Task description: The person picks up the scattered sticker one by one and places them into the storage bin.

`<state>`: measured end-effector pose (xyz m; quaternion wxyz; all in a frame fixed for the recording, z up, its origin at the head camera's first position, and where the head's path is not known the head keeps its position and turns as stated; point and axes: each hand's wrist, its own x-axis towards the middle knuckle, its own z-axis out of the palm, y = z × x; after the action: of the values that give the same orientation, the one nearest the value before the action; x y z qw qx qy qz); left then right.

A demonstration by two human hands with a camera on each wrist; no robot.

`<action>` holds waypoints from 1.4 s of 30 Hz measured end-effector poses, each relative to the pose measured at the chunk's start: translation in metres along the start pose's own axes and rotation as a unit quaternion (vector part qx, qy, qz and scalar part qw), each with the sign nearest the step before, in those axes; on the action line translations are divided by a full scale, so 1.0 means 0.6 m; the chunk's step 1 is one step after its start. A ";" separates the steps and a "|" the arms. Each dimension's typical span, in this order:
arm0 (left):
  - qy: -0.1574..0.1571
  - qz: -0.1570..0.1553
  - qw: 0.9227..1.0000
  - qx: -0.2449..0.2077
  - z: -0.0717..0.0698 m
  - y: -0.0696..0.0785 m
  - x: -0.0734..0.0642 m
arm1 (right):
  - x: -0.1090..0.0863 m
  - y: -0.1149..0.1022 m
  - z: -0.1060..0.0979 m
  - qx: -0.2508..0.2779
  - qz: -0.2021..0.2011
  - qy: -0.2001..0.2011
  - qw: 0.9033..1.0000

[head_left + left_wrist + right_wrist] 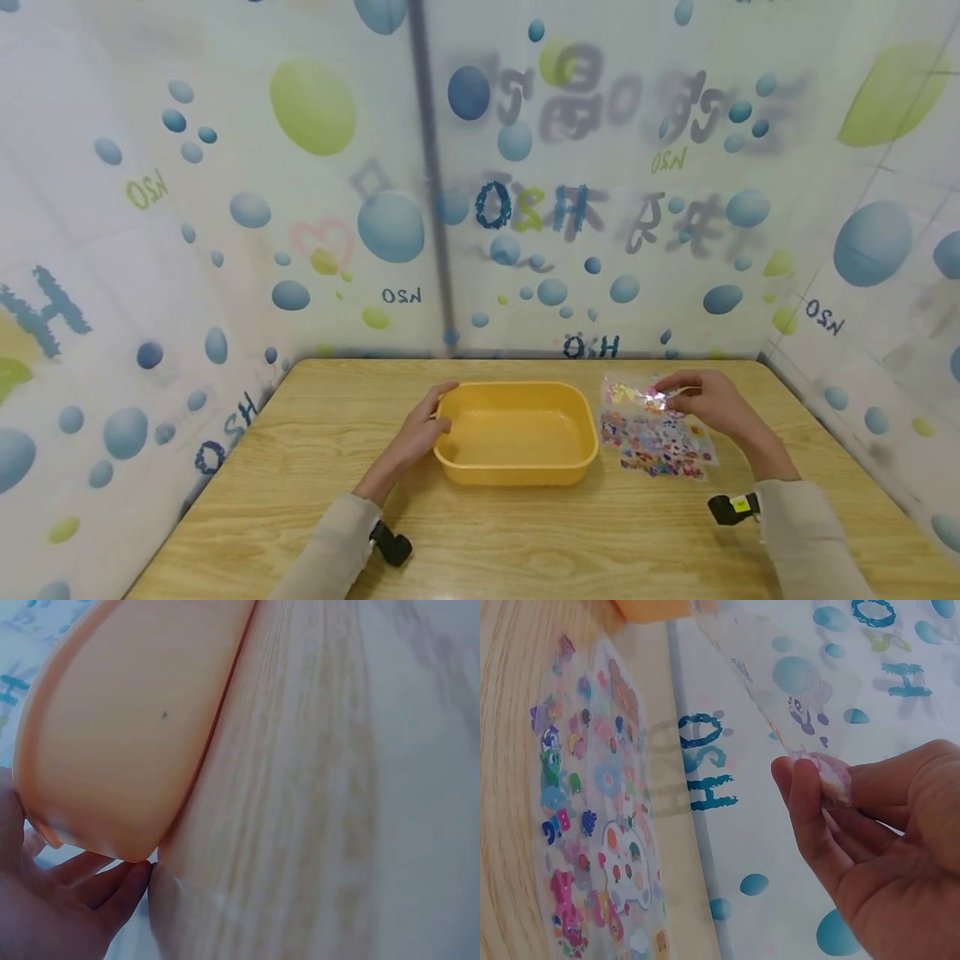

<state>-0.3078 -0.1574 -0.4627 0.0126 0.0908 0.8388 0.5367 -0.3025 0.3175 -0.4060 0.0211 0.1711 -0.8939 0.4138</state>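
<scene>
Clear sticker sheet (810, 709) is in the right hand (703, 402), pinched at its edge between thumb and fingertips, narrow grip; purple-and-white pony figure shows on it in the right wrist view. Sheet is raised off the sticker pile (652, 442), over its 11 to 12 o'clock side. Pile lies flat on the table, overlapping clear sheets with small multicolored stickers, just beside the yellow tray (517, 477) at its 3 o'clock. Tray sits upright, open side up. Left hand (420, 429) holds the tray's end at 9 o'clock, thumb at the rim, fingers against the outer wall. Both arms wear light sleeves (802, 525) with black wrist cameras (392, 544), at the tray's 7 and 4 o'clock. Wood-grain table (315, 467) under everything. At 12 o'clock, white backdrop (525, 275) with blue and green drops, mirrored H2O lettering.
</scene>
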 end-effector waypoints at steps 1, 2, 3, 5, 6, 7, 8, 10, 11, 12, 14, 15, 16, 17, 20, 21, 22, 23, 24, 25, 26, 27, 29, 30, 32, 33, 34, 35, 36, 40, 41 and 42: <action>0.000 -0.001 1.000 0.000 0.000 -0.001 0.000 | 0.000 -0.002 0.001 0.001 0.005 0.001 1.000; -0.001 -0.002 1.000 0.001 0.001 -0.001 0.000 | 0.000 -0.005 0.002 -0.001 0.007 0.002 1.000; -0.001 -0.003 1.000 0.002 0.001 -0.002 0.001 | 0.001 -0.008 0.003 -0.003 0.008 0.002 1.000; 0.000 -0.004 1.000 0.006 0.001 -0.004 0.002 | 0.004 -0.014 0.004 -0.008 0.011 0.003 1.000; 0.001 -0.002 1.000 0.008 0.000 -0.004 0.001 | 0.007 -0.017 0.004 -0.011 0.011 0.003 1.000; 0.002 -0.002 1.000 0.009 0.000 -0.004 0.001 | 0.009 -0.020 0.003 -0.014 0.009 0.003 1.000; 0.003 -0.001 1.000 0.009 -0.001 -0.004 0.001 | 0.012 -0.023 0.003 -0.019 0.004 0.004 1.000; 0.004 0.000 1.000 0.007 -0.001 -0.003 0.001 | 0.016 -0.030 -0.001 -0.030 -0.007 0.007 0.999; 0.005 0.000 1.000 0.007 -0.002 -0.003 0.001 | 0.018 -0.033 -0.003 -0.037 -0.011 0.008 0.999; 0.005 0.001 1.000 0.006 -0.002 -0.002 0.000 | 0.019 -0.036 -0.005 -0.041 -0.014 0.009 0.999; 0.003 0.001 1.000 0.004 -0.001 -0.001 0.001 | 0.022 -0.043 -0.011 -0.051 -0.019 0.009 0.998; 0.004 0.000 1.000 0.004 -0.001 0.000 0.000 | 0.023 -0.046 -0.014 -0.053 -0.022 0.008 0.998; 0.004 0.000 1.000 0.004 -0.001 0.000 0.001 | 0.024 -0.049 -0.018 -0.055 -0.027 0.006 0.998; 0.005 0.001 1.000 0.004 -0.001 0.001 0.001 | 0.025 -0.052 -0.021 -0.056 -0.029 0.005 0.998; 0.008 0.001 1.000 0.002 0.000 -0.001 0.002 | 0.027 -0.063 -0.033 -0.060 -0.043 0.005 0.997; 0.009 0.001 1.000 0.001 0.000 -0.002 0.002 | 0.027 -0.066 -0.037 -0.062 -0.047 0.008 0.997; 0.010 0.001 1.000 0.000 0.001 -0.002 0.002 | 0.028 -0.070 -0.040 -0.065 -0.050 0.010 0.997; 0.010 0.000 1.000 -0.003 0.001 -0.002 0.002 | 0.028 -0.073 -0.043 -0.066 -0.049 0.012 0.997; 0.011 -0.001 1.000 -0.005 0.001 -0.001 0.002 | 0.028 -0.077 -0.046 -0.069 -0.049 0.013 0.996; 0.010 -0.002 1.000 -0.009 0.001 -0.001 0.002 | 0.028 -0.080 -0.047 -0.072 -0.048 0.015 0.996; 0.010 -0.002 1.000 -0.011 0.001 0.000 0.002 | 0.029 -0.083 -0.049 -0.073 -0.043 0.015 0.996; 0.009 -0.002 1.000 -0.013 0.001 0.000 0.002 | 0.030 -0.085 -0.049 -0.075 -0.038 0.014 0.996; 0.006 -0.001 1.000 -0.013 0.000 0.001 0.002 | 0.033 -0.090 -0.049 -0.078 -0.030 0.012 0.996; 0.004 0.000 1.000 -0.012 0.000 0.001 0.002 | 0.035 -0.092 -0.048 -0.081 -0.028 0.011 0.996; 0.001 0.003 1.000 -0.008 -0.001 0.000 0.003 | 0.039 -0.097 -0.044 -0.082 -0.026 0.009 0.996; 0.000 0.004 1.000 -0.007 -0.001 0.000 0.003 | 0.042 -0.098 -0.042 -0.083 -0.026 0.007 0.996; 0.000 0.005 1.000 -0.005 -0.002 -0.001 0.003 | 0.044 -0.101 -0.039 -0.083 -0.027 0.005 0.996; 0.000 0.006 1.000 -0.003 -0.002 -0.001 0.002 | 0.046 -0.103 -0.036 -0.082 -0.028 0.003 0.996; 0.000 0.006 1.000 -0.003 -0.003 -0.002 0.001 | 0.049 -0.106 -0.033 -0.081 -0.032 0.001 0.996; 0.000 0.006 1.000 -0.002 -0.002 0.000 -0.001 | 0.056 -0.115 -0.020 -0.073 -0.040 -0.006 0.997; -0.001 0.007 1.000 -0.001 -0.002 0.001 -0.002 | 0.057 -0.117 -0.017 -0.070 -0.042 -0.008 0.997; -0.003 0.007 1.000 -0.002 -0.002 0.002 -0.002 | 0.059 -0.118 -0.014 -0.068 -0.043 -0.010 0.997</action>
<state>-0.3069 -0.1581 -0.4614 0.0117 0.0980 0.8371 0.5381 -0.3137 0.2710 -0.3424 0.0416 0.2119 -0.9119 0.3490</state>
